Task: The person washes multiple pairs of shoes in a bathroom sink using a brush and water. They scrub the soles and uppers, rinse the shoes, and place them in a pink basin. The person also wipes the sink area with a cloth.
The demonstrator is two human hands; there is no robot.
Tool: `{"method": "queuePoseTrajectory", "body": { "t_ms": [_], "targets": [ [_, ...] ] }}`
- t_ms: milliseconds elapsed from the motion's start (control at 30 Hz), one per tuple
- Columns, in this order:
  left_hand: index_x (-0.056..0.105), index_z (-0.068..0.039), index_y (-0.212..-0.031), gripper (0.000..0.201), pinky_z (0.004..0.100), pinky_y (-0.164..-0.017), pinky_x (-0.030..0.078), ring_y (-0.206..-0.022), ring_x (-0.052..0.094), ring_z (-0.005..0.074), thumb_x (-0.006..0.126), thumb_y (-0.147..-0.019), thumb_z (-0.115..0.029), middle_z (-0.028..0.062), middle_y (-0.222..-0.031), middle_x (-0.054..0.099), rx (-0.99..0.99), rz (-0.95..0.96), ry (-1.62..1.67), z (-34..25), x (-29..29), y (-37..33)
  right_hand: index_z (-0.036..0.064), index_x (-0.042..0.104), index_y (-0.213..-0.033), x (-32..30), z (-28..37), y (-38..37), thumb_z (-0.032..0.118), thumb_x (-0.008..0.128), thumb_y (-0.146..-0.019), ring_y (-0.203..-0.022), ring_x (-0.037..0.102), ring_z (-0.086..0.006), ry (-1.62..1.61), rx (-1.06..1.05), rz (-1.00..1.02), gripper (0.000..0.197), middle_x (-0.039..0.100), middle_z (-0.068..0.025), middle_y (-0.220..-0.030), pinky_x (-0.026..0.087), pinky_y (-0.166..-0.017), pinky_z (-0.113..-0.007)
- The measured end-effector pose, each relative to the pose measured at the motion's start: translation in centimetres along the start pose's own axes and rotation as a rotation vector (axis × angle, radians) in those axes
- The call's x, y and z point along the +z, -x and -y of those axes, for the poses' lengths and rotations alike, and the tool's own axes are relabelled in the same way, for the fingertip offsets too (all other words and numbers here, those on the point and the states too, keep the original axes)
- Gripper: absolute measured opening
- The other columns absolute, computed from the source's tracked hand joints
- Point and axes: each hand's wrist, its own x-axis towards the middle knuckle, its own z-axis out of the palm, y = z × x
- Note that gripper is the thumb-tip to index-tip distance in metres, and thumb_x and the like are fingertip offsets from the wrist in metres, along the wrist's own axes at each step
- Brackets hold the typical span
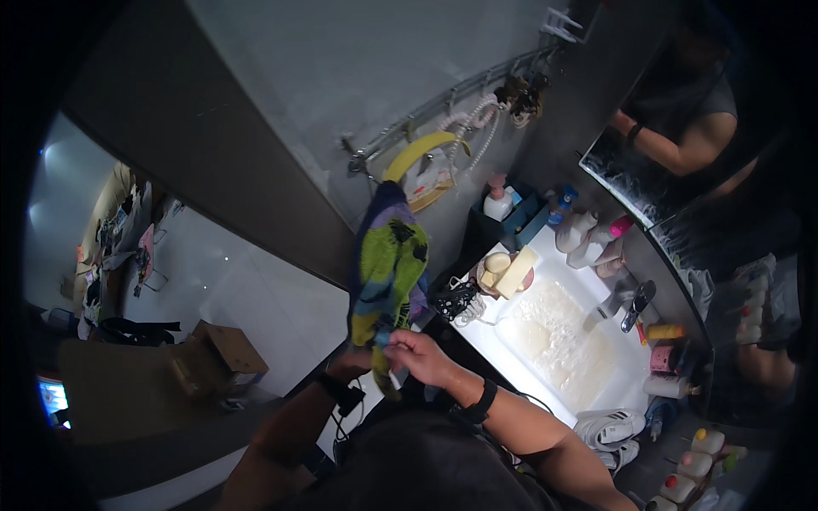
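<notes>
A patterned towel in green, yellow, purple and black hangs down from a metal wall rail. Both my hands meet at its lower end. My left hand grips the bottom edge from the left. My right hand pinches the same edge from the right. Each wrist wears a dark band. Below the hands a short tail of the towel dangles.
A white sink full of foamy water lies to the right, with a tap, bottles and soap around it. A mirror shows a person's arm. A yellow hoop hangs on the rail. A cardboard box sits on the floor at left.
</notes>
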Motion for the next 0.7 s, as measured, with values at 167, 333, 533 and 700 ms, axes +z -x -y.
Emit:
{"method": "queuePoseTrajectory", "body": {
  "t_ms": [167,333,533,700],
  "targets": [
    [0.066,-0.007,-0.137,0.04,0.034,-0.106,0.053,-0.12,0.066,0.0152,0.077,-0.1,-0.017,0.0051,-0.128,0.071,0.012,-0.064,0.158,-0.3,4.8,0.7,0.0035,0.061,-0.13,0.4,0.5,-0.3,0.03,0.055,-0.114,-0.111,0.076,-0.0315,-0.682,0.086,0.216,0.032,0.074,-0.0197,-0.126,0.061,-0.09,-0.043],
    [0.061,-0.008,-0.141,0.042,0.0346,-0.109,0.051,-0.125,0.063,0.0161,0.073,-0.102,-0.02,0.0056,-0.133,0.067,0.014,-0.073,0.243,-0.6,6.4,1.8,0.0071,0.043,-0.164,-0.2,-1.2,0.8,0.045,0.053,-0.111,-0.136,0.065,-0.0309,-0.94,0.108,0.267,0.066,0.061,-0.02,-0.155,0.055,-0.107,-0.047],
    [0.055,-0.008,-0.146,0.046,0.0354,-0.112,0.048,-0.13,0.059,0.0172,0.068,-0.105,-0.023,0.0063,-0.14,0.062,-0.042,-0.029,0.322,-0.6,6.3,1.6,0.0017,0.047,-0.161,0.0,-2.1,2.3,0.035,0.058,-0.111,-0.133,0.066,-0.0291,-0.999,0.055,0.234,0.061,0.059,-0.0184,-0.158,0.056,-0.109,-0.046],
    [0.05,-0.008,-0.15,0.048,0.036,-0.115,0.046,-0.134,0.056,0.0181,0.064,-0.107,-0.026,0.0068,-0.145,0.058,0.016,0.086,0.306,-0.6,5.6,0.7,0.0017,0.068,-0.125,4.0,-0.7,2.1,0.021,0.068,-0.107,-0.126,0.065,-0.0317,0.071,-0.065,-0.662,0.027,0.065,-0.0155,-0.136,0.054,-0.108,-0.047]
  ]
}}
